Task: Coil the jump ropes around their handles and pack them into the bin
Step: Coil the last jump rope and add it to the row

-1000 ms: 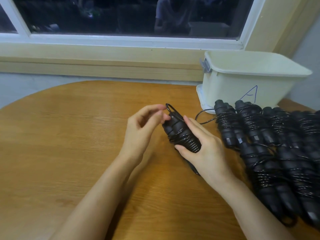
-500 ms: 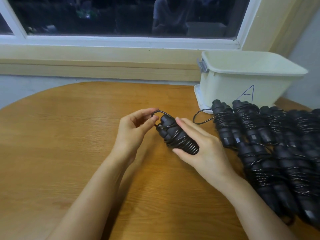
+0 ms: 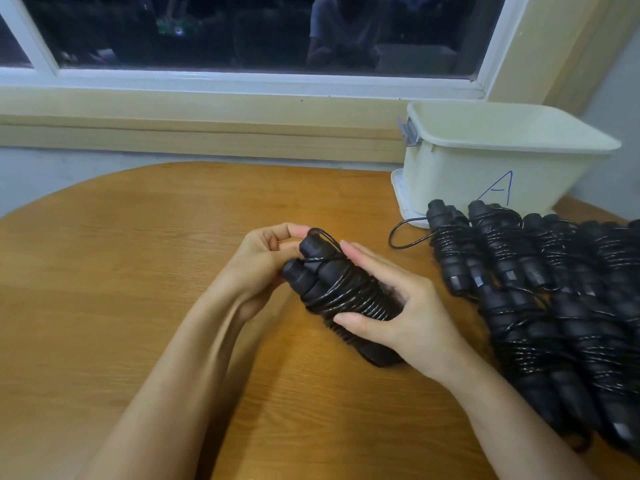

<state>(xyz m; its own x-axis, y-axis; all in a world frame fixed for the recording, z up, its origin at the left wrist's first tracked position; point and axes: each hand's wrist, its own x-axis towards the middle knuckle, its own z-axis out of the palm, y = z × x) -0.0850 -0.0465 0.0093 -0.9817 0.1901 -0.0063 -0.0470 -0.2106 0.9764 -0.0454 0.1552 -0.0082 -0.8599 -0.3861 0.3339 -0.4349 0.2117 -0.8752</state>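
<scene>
You held the rope over the middle of the desk, its two black handles side by side and its cord wound round them in tight turns. Your right hand gripped the wound part from the right, with the thumb on the near side and the fingers curled over the far side. Your left hand was curled at the cap ends of the handles. Its thumb and forefinger were pinched together at a small loop of cord that stood up above the caps. The handles' lower ends stuck out below your right palm, and I could not tell whether they touched the desk.

Along the right edge of the desk lay a pile of black ropes, each wound round its handles. They were packed close together, caps toward the far edge. A loose cord end curved out from the pile's far left side onto the wood.

The cream bin stood at the far right corner, just behind the pile. Its top was open, its near wall carried a blue letter A, and a grey latch sat on its left end. Past the far edge were a sill and a dark window.
</scene>
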